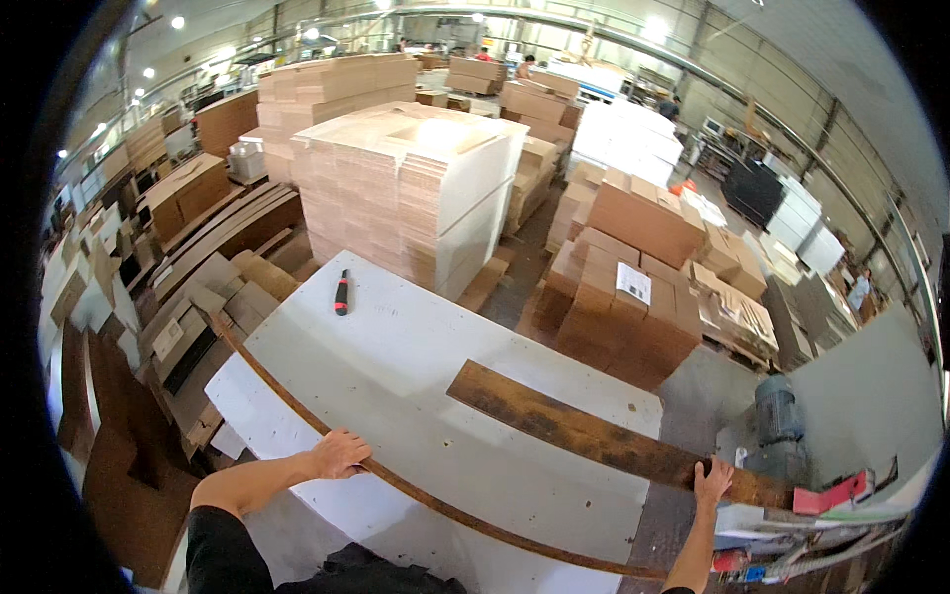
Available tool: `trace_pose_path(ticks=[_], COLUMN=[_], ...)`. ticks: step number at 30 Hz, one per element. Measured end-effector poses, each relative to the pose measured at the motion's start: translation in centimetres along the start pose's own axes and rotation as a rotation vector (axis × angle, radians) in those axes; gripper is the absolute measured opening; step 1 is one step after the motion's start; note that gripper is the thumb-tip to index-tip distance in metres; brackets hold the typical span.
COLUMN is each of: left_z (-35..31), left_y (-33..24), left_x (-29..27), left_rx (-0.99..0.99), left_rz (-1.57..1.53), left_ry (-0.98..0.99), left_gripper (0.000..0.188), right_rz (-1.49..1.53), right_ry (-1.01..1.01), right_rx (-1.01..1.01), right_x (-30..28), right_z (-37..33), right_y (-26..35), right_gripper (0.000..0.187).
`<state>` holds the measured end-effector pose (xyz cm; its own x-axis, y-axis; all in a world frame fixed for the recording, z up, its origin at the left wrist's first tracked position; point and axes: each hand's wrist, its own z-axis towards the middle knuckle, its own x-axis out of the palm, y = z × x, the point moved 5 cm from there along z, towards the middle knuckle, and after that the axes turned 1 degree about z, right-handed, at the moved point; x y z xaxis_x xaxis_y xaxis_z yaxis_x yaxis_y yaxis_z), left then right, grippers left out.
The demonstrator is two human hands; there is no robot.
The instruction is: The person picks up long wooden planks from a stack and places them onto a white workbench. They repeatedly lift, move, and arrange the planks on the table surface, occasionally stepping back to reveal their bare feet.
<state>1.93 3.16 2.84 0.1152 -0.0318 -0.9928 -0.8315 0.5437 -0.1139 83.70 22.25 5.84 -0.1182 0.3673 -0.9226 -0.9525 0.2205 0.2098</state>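
A long, thin brown strip (435,494) runs in a curve across the white work table (386,332), its far left end jutting past the table edge. My left hand (341,453) is closed over this strip near its middle, fingers bent around it. On the right, my right hand (712,480) sits at the far edge of a wide, stained brown board (564,424). Its fingers curl about a small dark spot that I cannot make out. The board lies on the table and reaches toward the machine at the right.
A red-and-black handled hand tool (341,294) lies at the table's far left. Beyond stand a tall stack of pale panels (371,203) and brown cartons (628,317). Machine parts with a red piece (831,494) and a blue-grey motor (779,408) stand at right.
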Motion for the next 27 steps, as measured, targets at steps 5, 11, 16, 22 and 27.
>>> trace_pose_path(ticks=[5,11,16,22,27], left_z=[2.4,-1.0,1.1,1.2,-1.5], left_y=[-0.6,1.2,1.3,0.7,2.0], left_x=[-1.2,2.2,2.2,0.8,2.6], left_rx=[0.034,-0.048,-0.001,-0.008,-0.077], left_rz=[0.019,0.066,0.066,0.039,0.067], left_ry=[0.037,0.094,0.072,0.069,0.118], left_gripper=[0.033,0.032,0.035,0.033,0.027], right_rz=[-0.020,0.037,0.081,0.265,0.194], right_ry=[0.243,0.631,0.617,0.749,0.859], right_rx=[-0.075,-0.116,-0.075,-0.189,-0.300], right_x=[-0.7,1.5,6.1,6.7,10.1], right_z=[2.7,6.4,5.3,4.8,3.0], right_y=[0.0,5.5,6.3,10.4,19.6], right_gripper=[0.064,0.071,0.078,0.074,0.085])
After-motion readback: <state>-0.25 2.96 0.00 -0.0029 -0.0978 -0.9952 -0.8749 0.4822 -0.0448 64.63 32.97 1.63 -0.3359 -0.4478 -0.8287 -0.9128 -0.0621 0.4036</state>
